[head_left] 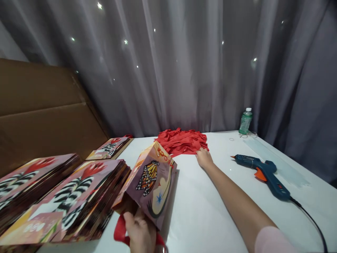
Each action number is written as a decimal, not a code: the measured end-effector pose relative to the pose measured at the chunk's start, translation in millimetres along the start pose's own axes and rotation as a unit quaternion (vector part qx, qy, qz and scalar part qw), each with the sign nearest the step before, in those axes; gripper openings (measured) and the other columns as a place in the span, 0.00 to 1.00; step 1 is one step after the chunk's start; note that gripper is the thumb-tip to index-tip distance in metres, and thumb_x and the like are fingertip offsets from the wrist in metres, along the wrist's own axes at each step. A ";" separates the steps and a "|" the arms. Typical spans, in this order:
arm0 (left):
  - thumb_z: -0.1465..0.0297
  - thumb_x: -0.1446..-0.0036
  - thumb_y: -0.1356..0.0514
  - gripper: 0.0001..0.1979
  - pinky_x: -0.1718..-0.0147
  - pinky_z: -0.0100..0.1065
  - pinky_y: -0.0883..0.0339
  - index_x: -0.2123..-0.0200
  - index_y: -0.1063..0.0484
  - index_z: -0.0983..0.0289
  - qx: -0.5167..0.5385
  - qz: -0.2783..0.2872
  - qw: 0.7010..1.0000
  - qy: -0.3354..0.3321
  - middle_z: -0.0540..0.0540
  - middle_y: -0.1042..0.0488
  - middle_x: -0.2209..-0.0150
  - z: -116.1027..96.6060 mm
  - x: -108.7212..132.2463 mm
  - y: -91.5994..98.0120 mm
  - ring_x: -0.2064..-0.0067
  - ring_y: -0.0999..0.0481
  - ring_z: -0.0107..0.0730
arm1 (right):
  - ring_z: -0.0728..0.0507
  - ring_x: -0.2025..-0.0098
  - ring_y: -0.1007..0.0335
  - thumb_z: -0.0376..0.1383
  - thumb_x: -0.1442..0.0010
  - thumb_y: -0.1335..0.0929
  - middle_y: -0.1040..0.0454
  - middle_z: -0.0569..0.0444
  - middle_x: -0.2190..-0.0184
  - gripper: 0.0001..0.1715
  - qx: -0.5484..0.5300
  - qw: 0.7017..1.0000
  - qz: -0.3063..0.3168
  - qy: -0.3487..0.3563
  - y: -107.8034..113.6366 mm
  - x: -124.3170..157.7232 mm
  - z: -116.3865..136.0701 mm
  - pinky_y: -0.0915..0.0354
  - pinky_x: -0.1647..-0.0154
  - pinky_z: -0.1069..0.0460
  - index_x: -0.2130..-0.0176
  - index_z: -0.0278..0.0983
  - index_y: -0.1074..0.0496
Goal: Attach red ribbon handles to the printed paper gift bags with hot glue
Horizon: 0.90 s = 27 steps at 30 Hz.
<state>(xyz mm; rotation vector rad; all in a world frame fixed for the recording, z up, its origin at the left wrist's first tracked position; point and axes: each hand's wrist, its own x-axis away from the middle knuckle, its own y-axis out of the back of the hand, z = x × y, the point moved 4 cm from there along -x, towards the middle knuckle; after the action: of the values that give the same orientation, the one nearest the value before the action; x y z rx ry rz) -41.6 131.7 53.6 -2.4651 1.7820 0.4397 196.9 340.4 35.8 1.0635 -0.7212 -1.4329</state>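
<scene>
My left hand (140, 232) grips the open end of a paper bag (158, 189) printed with an orange butterfly. The bag is tilted, its base pointing away from me. Red ribbon (121, 230) shows around that hand at the bag's mouth. Farther off, my right hand (204, 158) reaches to the near right edge of a heap of red ribbon strips (181, 140). Its fingers are closed at the heap's edge on ribbon, though the fingertips are partly hidden.
Stacks of flat printed bags (71, 189) lie at the left by a large cardboard box (42, 116). On the right are a blue glue gun (263, 172) with a cord, translucent glue sticks (276, 161) and a green bottle (245, 122). A grey curtain (184, 70) hangs behind the white table (200, 218).
</scene>
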 end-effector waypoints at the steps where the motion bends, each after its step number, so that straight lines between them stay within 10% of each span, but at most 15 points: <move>1: 0.47 0.39 0.54 0.30 0.46 0.43 0.29 0.42 0.32 0.55 0.028 -0.010 1.000 0.008 0.53 0.20 0.56 -4.7 -2.0 -1.3 0.44 0.27 0.42 | 0.39 0.47 0.32 0.39 0.35 0.33 0.29 0.47 0.48 0.15 -0.008 1.000 -0.004 -0.010 0.6 -0.5 1.7 0.35 0.46 0.38 0.50 0.35 0.29; 8: 0.51 0.36 0.52 0.29 0.38 0.42 0.40 0.36 0.40 0.55 0.313 -0.054 0.937 0.144 0.53 0.26 0.46 -26.6 -17.1 -6.3 0.38 0.34 0.38 | 0.43 0.56 0.28 0.40 0.35 0.33 0.27 0.50 0.55 0.14 -0.158 0.984 -0.041 -0.068 27.3 -8.5 11.3 0.30 0.54 0.43 0.53 0.34 0.29; 16: 0.47 0.40 0.48 0.37 0.39 0.54 0.43 0.35 0.43 0.62 0.445 -0.058 0.880 0.154 0.63 0.24 0.49 -52.7 -78.9 10.5 0.40 0.32 0.47 | 0.47 0.65 0.24 0.48 0.35 0.38 0.24 0.54 0.64 0.18 -0.453 0.884 -0.070 0.091 143.2 32.0 68.8 0.28 0.61 0.50 0.54 0.40 0.29; 20: 0.46 0.39 0.51 0.36 0.42 0.52 0.38 0.37 0.40 0.65 0.442 -0.005 0.879 0.177 0.64 0.24 0.50 -61.4 -106.9 -13.7 0.44 0.27 0.46 | 0.41 0.56 0.24 0.42 0.43 0.27 0.22 0.49 0.57 0.24 -0.626 0.694 0.088 0.345 184.2 122.6 91.6 0.29 0.53 0.45 0.47 0.43 0.28; 23: 0.49 0.38 0.50 0.31 0.44 0.46 0.33 0.42 0.34 0.64 0.383 -0.033 0.909 0.164 0.62 0.23 0.51 -66.4 -113.7 -39.9 0.48 0.24 0.42 | 0.45 0.63 0.23 0.34 0.38 0.30 0.21 0.52 0.63 0.14 -0.653 0.664 0.098 0.351 179.1 153.8 89.3 0.27 0.61 0.50 0.52 0.44 0.25; 27: 0.49 0.40 0.46 0.28 0.49 0.42 0.29 0.48 0.28 0.65 0.322 0.000 0.939 0.123 0.61 0.21 0.56 -68.9 -106.1 -77.7 0.52 0.21 0.41 | 0.46 0.62 0.28 0.38 0.44 0.25 0.26 0.52 0.65 0.06 -0.638 0.720 -0.017 0.272 135.1 135.1 82.5 0.29 0.60 0.51 0.69 0.39 0.24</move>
<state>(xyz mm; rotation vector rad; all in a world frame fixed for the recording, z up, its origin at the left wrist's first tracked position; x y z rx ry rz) 13.9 239.3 139.4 -2.1001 1.6433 -0.4175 187.6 175.4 162.2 0.2885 0.7170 -1.1322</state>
